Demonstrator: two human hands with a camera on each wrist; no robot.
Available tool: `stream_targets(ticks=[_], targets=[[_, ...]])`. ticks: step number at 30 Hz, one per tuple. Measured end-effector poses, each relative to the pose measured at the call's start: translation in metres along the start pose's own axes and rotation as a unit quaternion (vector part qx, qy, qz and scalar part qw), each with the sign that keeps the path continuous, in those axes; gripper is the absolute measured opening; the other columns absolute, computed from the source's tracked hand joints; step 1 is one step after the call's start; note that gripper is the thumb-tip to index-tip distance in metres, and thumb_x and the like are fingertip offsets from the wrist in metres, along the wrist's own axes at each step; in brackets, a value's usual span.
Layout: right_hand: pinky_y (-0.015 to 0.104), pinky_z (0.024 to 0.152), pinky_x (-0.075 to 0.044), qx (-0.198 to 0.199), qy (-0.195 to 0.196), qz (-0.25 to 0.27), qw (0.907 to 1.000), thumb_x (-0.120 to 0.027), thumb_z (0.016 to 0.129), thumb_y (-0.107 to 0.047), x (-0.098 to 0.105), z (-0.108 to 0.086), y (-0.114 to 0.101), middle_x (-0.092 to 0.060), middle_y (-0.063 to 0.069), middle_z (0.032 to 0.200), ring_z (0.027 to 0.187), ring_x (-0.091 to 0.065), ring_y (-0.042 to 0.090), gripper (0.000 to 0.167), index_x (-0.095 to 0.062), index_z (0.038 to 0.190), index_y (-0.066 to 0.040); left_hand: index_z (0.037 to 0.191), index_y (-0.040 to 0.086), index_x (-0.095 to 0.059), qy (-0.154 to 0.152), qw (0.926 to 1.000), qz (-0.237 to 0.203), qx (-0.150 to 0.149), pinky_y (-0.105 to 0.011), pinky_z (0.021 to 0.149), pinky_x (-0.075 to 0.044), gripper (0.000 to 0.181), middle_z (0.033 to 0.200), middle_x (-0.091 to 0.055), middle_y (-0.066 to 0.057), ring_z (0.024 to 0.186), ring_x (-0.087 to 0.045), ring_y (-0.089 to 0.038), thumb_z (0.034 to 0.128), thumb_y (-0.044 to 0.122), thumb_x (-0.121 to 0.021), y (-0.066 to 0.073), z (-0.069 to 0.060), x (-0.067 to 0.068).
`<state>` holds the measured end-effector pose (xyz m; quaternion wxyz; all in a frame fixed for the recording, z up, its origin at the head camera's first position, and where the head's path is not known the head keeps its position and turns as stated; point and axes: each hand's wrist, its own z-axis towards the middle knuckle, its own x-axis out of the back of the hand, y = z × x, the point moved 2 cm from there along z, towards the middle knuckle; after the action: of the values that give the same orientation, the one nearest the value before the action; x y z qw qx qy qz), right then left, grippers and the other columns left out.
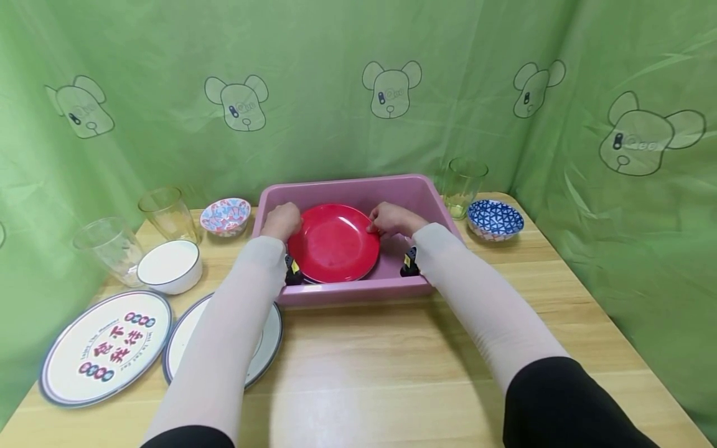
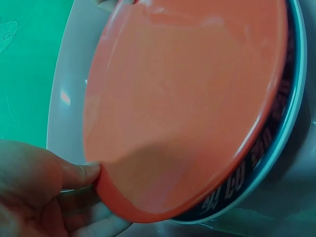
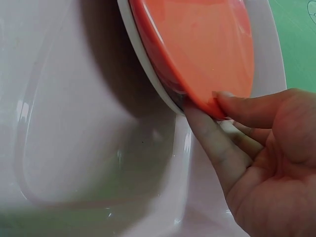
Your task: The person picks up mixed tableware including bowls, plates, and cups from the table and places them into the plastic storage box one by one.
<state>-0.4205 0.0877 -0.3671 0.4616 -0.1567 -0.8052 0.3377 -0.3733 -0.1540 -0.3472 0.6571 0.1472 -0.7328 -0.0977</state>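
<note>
**Both hands pinch a red plate [image 1: 334, 242] inside a pink tub [image 1: 358, 295]**

The red plate lies between the two sets of fingers. The left hand [image 1: 282, 221] has its thumb over the rim and fingers [image 2: 102, 224] below it, a pinch at the plate's edge; the right hand [image 1: 394, 219] pinches the opposite edge the same way, thumb above, index finger beneath. Directly under the plate is a second dish [image 2: 277, 106], its dark band of pale lettering showing past the rim. Whether plate and dish touch is hard to tell.

As far as can be judged, work on the red plate is unfinished, since neither hand has let go; one moment does not show whether it is being set down or lifted. Two pieces are in the tub.

The other tableware is outside, on the desk [image 1: 358, 373]. Right of the right fingers are a greenish glass [image 1: 463, 183] and a blue-patterned bowl [image 1: 495, 219]. Left of the left fingers are a pink-and-blue bowl [image 1: 226, 216], an amber glass [image 1: 170, 214], a clear glass [image 1: 112, 249] and a white bowl [image 1: 170, 262]. Nearer the person than the left fingers lie a plate with red characters [image 1: 109, 345] and a rimmed plate [image 1: 269, 336] partly behind the left sleeve [image 1: 224, 336].
</note>
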Motion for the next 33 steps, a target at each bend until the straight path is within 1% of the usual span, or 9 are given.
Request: stream_targets(ticks=[2,5,8,12,16,21,27,29,33], targets=[[0.038,0.082,-0.058,0.000,-0.003,-0.002,1.0000,-0.059,0.093,0.002,-0.0004,0.0002,0.0001,-0.063,0.010,0.085,0.072,-0.060,0.014,0.016,-0.063,0.108,0.009,0.091,0.000,-0.064,-0.005,1.0000,-0.004,0.002,-0.042,0.078,-0.055,0.015,0.097,-0.064,-0.017,0.089,-0.062,-0.032,0.0877,-0.001,-0.049,-0.0003,-0.0001,-0.0007],[0.040,0.084,-0.057,0.000,-0.003,-0.009,1.0000,-0.060,0.092,0.004,-0.0007,0.0001,-0.0003,-0.063,0.011,0.088,0.071,-0.061,0.014,0.020,-0.063,0.111,0.010,0.091,0.000,-0.065,-0.016,0.9998,-0.011,0.002,-0.040,0.077,-0.055,0.013,0.096,-0.064,-0.017,0.087,-0.062,-0.031,0.0862,-0.001,-0.053,-0.0003,-0.0002,-0.0015],[0.040,0.084,-0.057,0.003,-0.001,-0.020,0.9998,-0.060,0.091,0.004,-0.0008,-0.0002,-0.0007,-0.063,0.012,0.091,0.070,-0.060,0.013,0.023,-0.063,0.113,0.009,0.092,0.000,-0.066,-0.022,0.9997,-0.011,-0.001,-0.040,0.078,-0.055,0.010,0.098,-0.065,-0.017,0.088,-0.062,-0.030,0.0881,0.003,-0.057,0.0005,0.0001,-0.0017],[0.039,0.083,-0.057,0.009,0.000,-0.029,0.9995,-0.062,0.089,0.004,-0.0004,0.0000,-0.0002,-0.064,0.012,0.093,0.072,-0.060,0.013,0.026,-0.063,0.114,0.009,0.094,-0.001,-0.066,-0.026,0.9996,0.007,-0.009,-0.040,0.083,-0.053,0.012,0.101,-0.065,-0.017,0.091,-0.061,-0.030,0.0910,0.009,-0.060,0.0021,0.0008,-0.0017],[0.040,0.085,-0.056,0.006,-0.003,-0.036,0.9993,-0.063,0.088,0.003,-0.0003,0.0012,0.0012,-0.065,0.011,0.092,0.074,-0.062,0.014,0.028,-0.063,0.116,0.009,0.094,-0.001,-0.066,-0.034,0.9990,0.025,-0.011,-0.042,0.086,-0.052,0.017,0.104,-0.064,-0.018,0.093,-0.060,-0.030,0.0930,0.015,-0.059,0.0030,0.0017,-0.0028],[0.042,0.086,-0.056,-0.004,-0.008,-0.032,0.9994,-0.064,0.087,0.004,-0.0009,0.0024,0.0018,-0.064,0.012,0.091,0.072,-0.063,0.016,0.030,-0.061,0.117,0.010,0.096,0.000,-0.065,-0.043,0.9986,0.031,-0.010,-0.042,0.091,-0.050,0.022,0.107,-0.063,-0.018,0.096,-0.059,-0.030,0.0947,0.020,-0.057,0.0031,0.0033,-0.0052],[0.036,0.078,-0.059,-0.010,-0.014,-0.018,0.9997,-0.064,0.086,0.007,-0.0013,0.0041,0.0031,-0.061,0.014,0.096,0.069,-0.062,0.014,0.033,-0.058,0.118,0.010,0.095,0.001,-0.064,-0.047,0.9985,0.024,-0.009,-0.042,0.090,-0.050,0.018,0.107,-0.062,-0.017,0.095,-0.058,-0.029,0.0914,0.014,-0.052,0.0027,0.0053,-0.0064],[0.036,0.077,-0.060,-0.013,-0.015,-0.015,0.9997,-0.064,0.085,0.007,-0.0014,0.0037,0.0032,-0.061,0.015,0.097,0.069,-0.063,0.016,0.035,-0.057,0.120,0.011,0.095,0.002,-0.063,-0.049,0.9985,0.022,-0.010,-0.042,0.090,-0.050,0.017,0.107,-0.062,-0.017,0.095,-0.057,-0.028,0.0903,0.012,-0.050,0.0029,0.0053,-0.0059],[0.037,0.079,-0.059,-0.013,-0.016,-0.017,0.9996,-0.062,0.084,0.009,-0.0017,0.0021,0.0026,-0.061,0.016,0.099,0.072,-0.065,0.019,0.037,-0.057,0.121,0.010,0.095,0.002,-0.063,-0.052,0.9984,0.019,-0.013,-0.042,0.091,-0.049,0.017,0.108,-0.062,-0.017,0.096,-0.057,-0.029,0.0913,0.013,-0.050,0.0036,0.0046,-0.0045]])
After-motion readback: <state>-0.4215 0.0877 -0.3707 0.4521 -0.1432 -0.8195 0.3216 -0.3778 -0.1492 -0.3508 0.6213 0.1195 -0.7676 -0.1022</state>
